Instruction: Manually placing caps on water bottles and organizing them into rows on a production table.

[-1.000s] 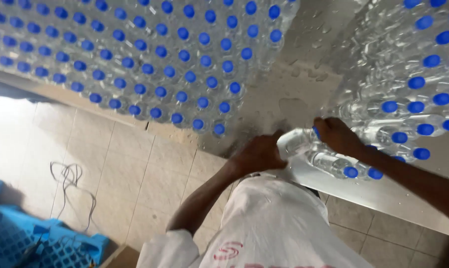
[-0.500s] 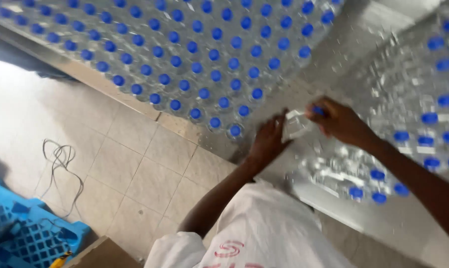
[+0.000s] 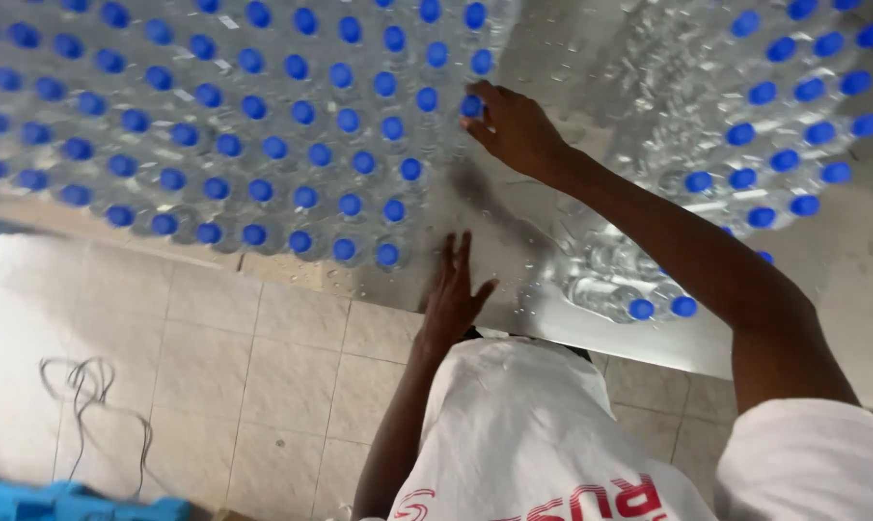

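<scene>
Many clear plastic bottles with blue caps point(image 3: 263, 125) stand packed together on a wet steel table point(image 3: 523, 241). My right hand point(image 3: 514, 125) reaches across the table, its fingers wrapped on the blue-capped bottle point(image 3: 471, 106) at the right edge of that group. My left hand point(image 3: 453, 294) lies flat and open on the bare steel near the table's front edge, holding nothing. A second cluster of blue-capped bottles point(image 3: 784, 116) fills the right side, with some lying near my right forearm point(image 3: 629, 289).
The table's front edge runs diagonally over a beige tiled floor point(image 3: 263, 376). A loose cable point(image 3: 89, 396) lies on the tiles at the left, beside a blue crate point(image 3: 60, 502) at the bottom left. My white shirt fills the bottom middle.
My right hand has carried a bottle from the right cluster over to the left group. My left hand dropped from the bottles to rest flat on the steel.
</scene>
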